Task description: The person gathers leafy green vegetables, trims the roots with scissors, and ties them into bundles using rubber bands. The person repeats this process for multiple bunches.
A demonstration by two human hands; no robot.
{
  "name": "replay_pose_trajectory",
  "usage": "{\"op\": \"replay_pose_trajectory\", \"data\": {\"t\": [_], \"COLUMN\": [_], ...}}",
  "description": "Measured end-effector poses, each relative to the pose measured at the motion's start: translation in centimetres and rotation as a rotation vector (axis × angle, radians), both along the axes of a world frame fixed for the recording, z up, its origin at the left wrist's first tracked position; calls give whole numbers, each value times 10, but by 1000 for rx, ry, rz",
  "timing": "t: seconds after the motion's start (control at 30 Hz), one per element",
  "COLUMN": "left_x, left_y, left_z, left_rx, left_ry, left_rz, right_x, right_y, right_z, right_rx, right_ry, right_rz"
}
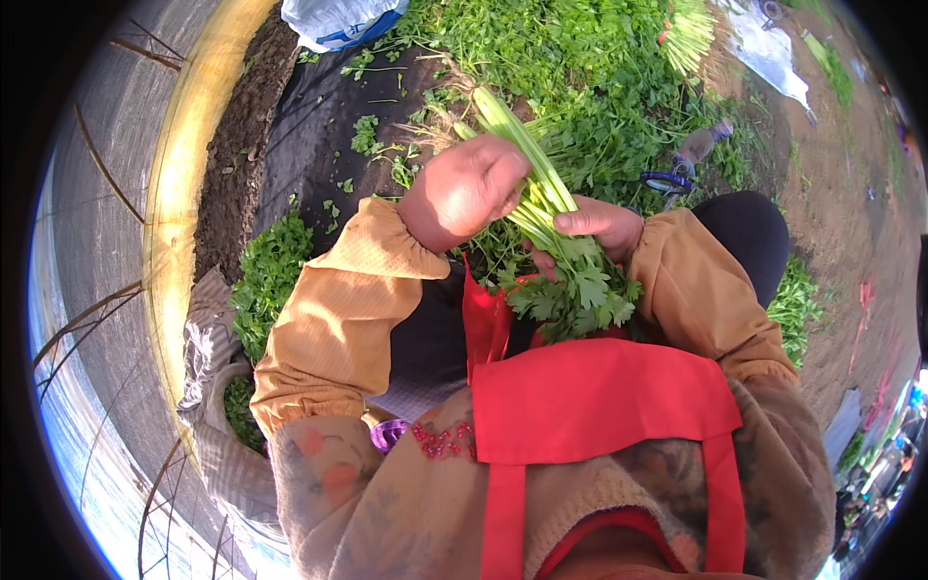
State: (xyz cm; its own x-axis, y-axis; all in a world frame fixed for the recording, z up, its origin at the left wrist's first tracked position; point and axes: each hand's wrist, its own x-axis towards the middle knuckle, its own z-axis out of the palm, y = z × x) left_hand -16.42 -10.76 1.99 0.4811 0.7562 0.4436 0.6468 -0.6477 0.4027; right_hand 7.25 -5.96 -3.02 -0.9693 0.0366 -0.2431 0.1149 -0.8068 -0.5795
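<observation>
A small bunch of celery (536,167) lies at a slant across both hands, its pale stalks and roots pointing up and away, its leaves hanging towards my lap. My left hand (471,185) is curled against the stalks on the root side; its fingertips are hidden, so its hold is unclear. Lower down, near the leaves, my right hand (598,226) grips the bunch with the thumb across the stalks. Beyond the hands spreads a large heap of leafy celery (573,65). A tied celery bundle (689,36) with a red band lies at its far right.
A white and blue bag (344,22) stands at the far left. Dark sheeting (326,123) bears loose leaves. Beside my left arm is a striped cloth sack (217,435) with greens. A plastic bottle (699,145) and a blue ring of tape (665,181) lie front right.
</observation>
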Motion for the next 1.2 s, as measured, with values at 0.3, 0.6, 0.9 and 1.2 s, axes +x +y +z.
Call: {"op": "replay_pose_trajectory", "data": {"t": [0.3,0.6,0.9,1.2], "left_x": [-76,-100,-26,-27], "left_y": [40,23,23,31], "left_z": [-25,-2,-15,-14], "left_rx": [-141,-250,-150,-62], "left_ry": [-536,-491,-308,-331], "left_rz": [994,662,420,638], "right_x": [-4,-4,-12,-13], "right_y": [-8,-4,-11,-3], "right_z": [10,14,13,15], "right_rx": [165,333,390,422], "right_ry": [-81,-45,-89,-84], "right_rz": [5,-94,-170,-139]}}
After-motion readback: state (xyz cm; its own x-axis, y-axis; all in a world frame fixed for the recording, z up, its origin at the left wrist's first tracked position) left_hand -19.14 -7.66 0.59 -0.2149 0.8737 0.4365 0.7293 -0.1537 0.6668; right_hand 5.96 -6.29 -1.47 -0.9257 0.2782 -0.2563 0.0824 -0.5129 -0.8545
